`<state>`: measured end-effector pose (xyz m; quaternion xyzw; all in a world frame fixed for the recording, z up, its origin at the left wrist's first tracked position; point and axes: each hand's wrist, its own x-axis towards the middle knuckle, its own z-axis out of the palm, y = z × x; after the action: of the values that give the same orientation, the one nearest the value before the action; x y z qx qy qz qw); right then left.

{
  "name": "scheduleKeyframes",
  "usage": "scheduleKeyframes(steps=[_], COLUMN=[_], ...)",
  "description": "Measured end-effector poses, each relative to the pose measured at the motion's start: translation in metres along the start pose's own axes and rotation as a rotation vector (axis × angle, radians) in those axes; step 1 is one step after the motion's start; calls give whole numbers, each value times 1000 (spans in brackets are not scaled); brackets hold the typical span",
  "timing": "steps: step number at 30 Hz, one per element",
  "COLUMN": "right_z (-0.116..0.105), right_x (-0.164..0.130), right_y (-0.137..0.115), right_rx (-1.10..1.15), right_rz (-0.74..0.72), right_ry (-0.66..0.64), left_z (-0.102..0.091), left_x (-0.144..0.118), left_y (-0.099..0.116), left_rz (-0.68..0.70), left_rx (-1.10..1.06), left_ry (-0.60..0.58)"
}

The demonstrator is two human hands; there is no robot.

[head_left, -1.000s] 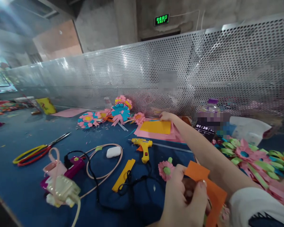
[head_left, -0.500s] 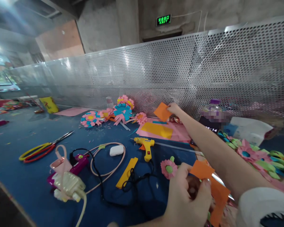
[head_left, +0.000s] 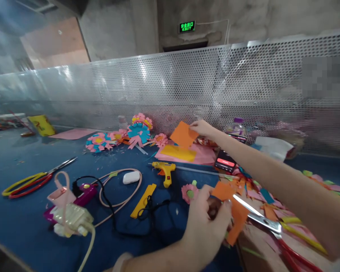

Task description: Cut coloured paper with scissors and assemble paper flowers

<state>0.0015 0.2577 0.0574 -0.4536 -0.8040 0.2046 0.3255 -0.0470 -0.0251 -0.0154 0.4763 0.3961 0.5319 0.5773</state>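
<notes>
My right hand (head_left: 204,129) reaches out toward the back of the table, its fingers pinching the corner of an orange paper square (head_left: 183,133). The square hangs over a stack of pink paper (head_left: 206,156) topped by a yellow sheet (head_left: 178,153). Closer to me, my left hand (head_left: 205,228) is closed on an orange paper strip (head_left: 239,215), which is bent over and dangles beside the thumb. Red-handled scissors (head_left: 268,223) lie just right of that strip, partly hidden by it. A pink paper flower (head_left: 189,193) rests behind my left hand.
A yellow glue gun (head_left: 166,172) lies mid-table with its black cord. Left of it are a white earbud case (head_left: 131,177), a purple power strip (head_left: 86,193) and scissors (head_left: 39,179). Paper flowers (head_left: 140,132) stand by the perforated metal screen (head_left: 130,90). Paper scraps (head_left: 257,192) cover the right side.
The view has turned right, so more of the scissors and scraps shows. Both hands keep their orange paper; the phone's screen has changed from a clock to a red bar.
</notes>
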Motion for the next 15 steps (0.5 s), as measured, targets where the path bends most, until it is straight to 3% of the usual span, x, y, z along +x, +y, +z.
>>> scheduleKeyframes(steps=[5,8,11,15], right_z=[-56,-90,-111,-119], right_x=[-84,-152,-222,-295], right_y=[-24,-13,7,22], right_rx=[-83,-43,69,358], right_rz=[-73,67,330,584], right_ry=[41,66,39,57], left_z=[-8,-11,-8,-4], left_x=[7,14,14,5], left_y=[8,10,10,7], left_rz=[129,206,64,-282], left_rx=[11,37,163,519], left_ry=[190,201,46,-386])
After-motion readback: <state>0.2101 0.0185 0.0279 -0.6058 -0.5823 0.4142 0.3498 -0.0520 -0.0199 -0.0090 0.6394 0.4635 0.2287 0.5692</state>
